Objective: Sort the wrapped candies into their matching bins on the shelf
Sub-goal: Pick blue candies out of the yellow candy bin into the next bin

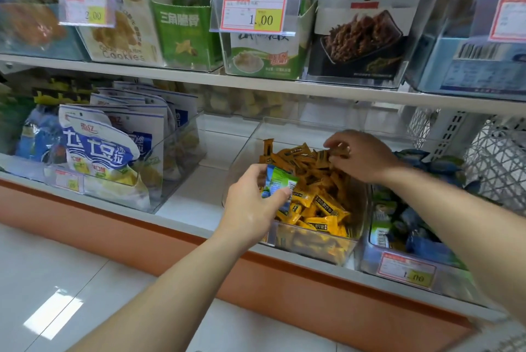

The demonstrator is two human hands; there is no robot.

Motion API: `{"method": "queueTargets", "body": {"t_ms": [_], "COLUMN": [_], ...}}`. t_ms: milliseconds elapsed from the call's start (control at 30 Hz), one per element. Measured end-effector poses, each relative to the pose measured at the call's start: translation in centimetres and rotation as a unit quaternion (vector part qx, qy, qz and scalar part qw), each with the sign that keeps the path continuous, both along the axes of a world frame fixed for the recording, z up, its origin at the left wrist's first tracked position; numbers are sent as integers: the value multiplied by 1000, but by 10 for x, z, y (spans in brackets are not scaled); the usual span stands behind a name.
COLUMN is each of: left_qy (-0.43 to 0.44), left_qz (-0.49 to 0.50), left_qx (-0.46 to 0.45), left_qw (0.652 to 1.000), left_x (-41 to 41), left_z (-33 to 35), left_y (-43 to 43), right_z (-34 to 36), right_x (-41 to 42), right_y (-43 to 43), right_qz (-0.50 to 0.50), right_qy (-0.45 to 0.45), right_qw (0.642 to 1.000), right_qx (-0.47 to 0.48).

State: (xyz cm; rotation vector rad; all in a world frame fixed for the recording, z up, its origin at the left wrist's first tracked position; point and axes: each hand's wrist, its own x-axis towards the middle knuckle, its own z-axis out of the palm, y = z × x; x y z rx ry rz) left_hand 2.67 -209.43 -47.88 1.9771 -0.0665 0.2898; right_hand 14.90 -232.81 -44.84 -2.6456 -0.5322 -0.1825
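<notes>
Pouches [96,149] in blue and white crowd a clear tub at the far left of the lower shelf [193,200]. What sits behind them is too dark and blurred for me to name. A bare strip of shelf separates that tub from the candy bin [242,160].

On my feed the left grip [250,206] sits at the bin's front left corner. Its fingers and thumb are curled round a small bunch of green and blue candies [280,185]. The palm covers their lower ends, so I cannot count them. They are held just above the near left edge of the orange pile [321,206] that fills the bin. The left wrist masks part of the bin's front wall.

Further right and deeper in, the right grip [361,155] is over the back of the pile. Its thumb and fingertips are pinched on one orange candy [340,151]. I cannot tell whether that piece is lifted clear or touching the heap.

Just beside the candy bin on the right stands a second bin [375,262] holding a blue-green heap [418,240] of similar wrappers. Much of it is hidden under the right forearm. A price tag [407,269] on its front reads 1.00. At the far right edge a white mesh basket [498,158] is cut off by the frame.
</notes>
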Motion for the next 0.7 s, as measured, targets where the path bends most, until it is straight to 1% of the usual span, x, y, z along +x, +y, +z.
{"method": "queueTargets", "body": {"t_ms": [100, 233, 300, 433, 567, 633, 700], "left_qy": [-18, -16, -13, -14, -12, -11, -8], "left_qz": [12, 9, 3, -18, -30, -27, -22], "left_qx": [8, 16, 9, -5, -7, -13, -23], "left_qw": [1000, 1000, 1000, 1000, 999, 999, 999], "left_x": [6, 15, 20, 27, 28, 29, 28], "left_z": [-4, -10, -12, -13, -15, -15, -16], "left_y": [3, 6, 3, -4, -2, 1, 4], "right_z": [0, -6, -11, -14, -15, -15, -15], "right_x": [50, 94, 107, 118, 112, 107, 102], "right_y": [-4, 5, 9, 11, 10, 11, 10], "right_qz": [2, 1, -5, -5, -9, -17, -20], "right_qy": [5, 51, 67, 95, 127, 101, 49], "right_qw": [995, 978, 972, 967, 935, 922, 918], "right_qx": [-101, -204, -226, -235, -332, -373, -393]}}
